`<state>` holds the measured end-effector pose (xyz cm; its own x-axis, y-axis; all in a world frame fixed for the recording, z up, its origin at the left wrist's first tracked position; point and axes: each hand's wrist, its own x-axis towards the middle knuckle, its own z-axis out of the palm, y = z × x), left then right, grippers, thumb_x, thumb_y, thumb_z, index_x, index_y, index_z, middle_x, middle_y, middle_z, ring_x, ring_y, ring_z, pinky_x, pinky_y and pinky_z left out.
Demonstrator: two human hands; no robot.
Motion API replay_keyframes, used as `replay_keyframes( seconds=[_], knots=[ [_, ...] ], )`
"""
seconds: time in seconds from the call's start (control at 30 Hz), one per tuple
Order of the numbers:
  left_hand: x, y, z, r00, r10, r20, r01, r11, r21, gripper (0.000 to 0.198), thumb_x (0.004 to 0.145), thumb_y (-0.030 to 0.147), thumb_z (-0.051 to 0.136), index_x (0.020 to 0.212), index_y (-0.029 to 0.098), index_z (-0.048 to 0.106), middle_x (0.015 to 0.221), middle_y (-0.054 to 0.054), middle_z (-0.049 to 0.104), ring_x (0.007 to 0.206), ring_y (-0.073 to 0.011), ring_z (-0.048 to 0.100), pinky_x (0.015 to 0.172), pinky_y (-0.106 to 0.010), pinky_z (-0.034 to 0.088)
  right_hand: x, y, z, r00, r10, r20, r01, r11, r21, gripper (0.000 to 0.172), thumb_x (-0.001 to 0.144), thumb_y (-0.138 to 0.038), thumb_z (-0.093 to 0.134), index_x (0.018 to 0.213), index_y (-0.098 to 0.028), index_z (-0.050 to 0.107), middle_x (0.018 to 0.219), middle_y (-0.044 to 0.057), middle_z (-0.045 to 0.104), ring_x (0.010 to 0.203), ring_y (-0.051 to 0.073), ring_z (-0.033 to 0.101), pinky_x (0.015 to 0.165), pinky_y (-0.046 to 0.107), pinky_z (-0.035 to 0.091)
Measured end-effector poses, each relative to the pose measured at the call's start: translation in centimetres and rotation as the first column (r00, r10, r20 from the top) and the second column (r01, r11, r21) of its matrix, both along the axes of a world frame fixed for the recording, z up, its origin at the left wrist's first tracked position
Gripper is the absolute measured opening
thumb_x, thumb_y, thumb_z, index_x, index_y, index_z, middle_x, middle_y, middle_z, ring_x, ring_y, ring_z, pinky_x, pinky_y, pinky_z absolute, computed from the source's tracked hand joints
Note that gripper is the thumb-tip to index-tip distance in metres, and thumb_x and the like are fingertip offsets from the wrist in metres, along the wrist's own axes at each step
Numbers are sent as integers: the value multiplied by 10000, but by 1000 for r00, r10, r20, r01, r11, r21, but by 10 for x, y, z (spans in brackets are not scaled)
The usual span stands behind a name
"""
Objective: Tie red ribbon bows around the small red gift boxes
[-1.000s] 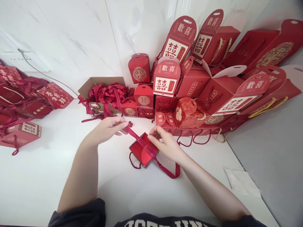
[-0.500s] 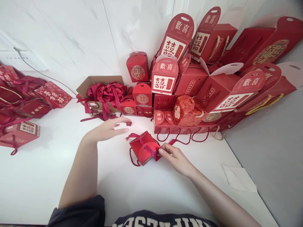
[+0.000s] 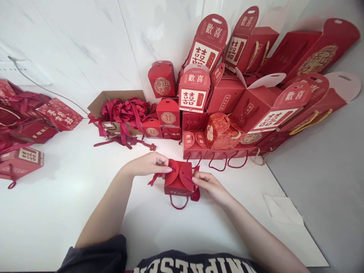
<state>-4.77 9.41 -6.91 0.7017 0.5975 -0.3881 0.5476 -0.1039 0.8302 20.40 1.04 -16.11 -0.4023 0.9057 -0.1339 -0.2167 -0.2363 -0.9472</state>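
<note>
A small red gift box [image 3: 179, 187] stands upright on the white table in front of me, its two rounded top flaps folded inward side by side. A dark red ribbon [image 3: 186, 177] runs through holes in the flaps, its ends hanging out on both sides. From the left, my left hand [image 3: 155, 165] is closed with its thumb and fingers pinching the left flap. At the opposite edge, my right hand [image 3: 209, 185] is closed on the ribbon by the right flap. A twisted cord handle [image 3: 179, 206] loops from the box's near side onto the table.
Behind, a cardboard carton [image 3: 95, 104] overflows with red ribbons [image 3: 125, 112]. A flower-tipped strip [image 3: 152, 146] lies in front of it. Stacked red boxes [image 3: 194, 100] fill the back right, and more red boxes [image 3: 21, 159] stand at far left. White paper [image 3: 284, 208] lies at right.
My left hand has left the flower-tipped strip and come right and down to the box. The box has turned, and its flaps now lie folded together. My right hand stays at its right side.
</note>
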Motion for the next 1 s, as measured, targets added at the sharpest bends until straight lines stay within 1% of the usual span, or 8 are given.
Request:
replay_keyframes(
  seconds=[0.23,0.4,0.53,0.6,0.7,0.8,0.93,1.0],
  knots=[
    [-7,5,4,997,-25,67,32,994,-104,318,856,417,586,683,149,580,668,-17,558,613,-118,510,573,-241,412,48,13,12,987,-161,7,160,984,78,281,889,-372,616,702,-185,524,640,-28,538,658,119,485,670,258,359],
    [-25,8,14,997,77,-6,-77,995,-60,408,841,432,604,573,157,469,525,41,364,462,-69,320,441,-222,265,69,18,20,958,-269,102,252,955,157,289,858,-377,653,690,-196,503,616,-37,486,622,122,466,593,247,375],
    [-41,12,17,996,88,-16,-88,996,10,397,814,440,641,565,144,551,503,24,424,464,-66,319,447,-232,233,78,19,25,915,-348,205,300,925,233,291,842,-392,668,694,-195,515,616,-30,502,573,112,427,520,238,322],
    [-44,13,20,997,78,10,-78,996,36,381,796,442,655,559,147,606,513,6,471,485,-82,380,474,-234,299,79,21,31,884,-418,207,355,891,283,280,829,-390,683,703,-193,529,610,-29,507,564,109,419,512,238,308],
    [-42,11,25,985,68,161,-85,991,99,364,762,447,674,529,168,672,744,-76,650,683,-161,554,659,-289,465,76,23,45,842,-526,122,468,823,322,230,795,-354,720,750,-196,560,643,-24,539,571,108,459,536,244,342],
    [-33,6,28,952,61,299,-97,989,109,343,724,449,706,499,190,694,1037,-126,707,903,-261,611,827,-402,507,71,25,64,793,-609,11,574,753,321,213,750,-302,758,789,-204,573,664,-25,552,569,112,487,555,256,390],
    [-21,-1,31,908,50,417,-75,996,45,264,708,454,729,591,219,753,845,-138,746,877,-297,658,875,-495,513,61,30,89,777,-614,-137,619,708,340,174,750,-273,737,820,-220,587,679,-29,535,574,110,492,565,262,435],
    [-16,-5,35,873,106,475,-139,990,35,227,677,449,760,719,228,790,840,-134,748,853,-303,675,864,-513,522,55,33,99,793,-579,-192,605,712,356,136,775,-272,705,836,-237,589,685,-37,524,563,102,484,571,260,448]
  ],
)
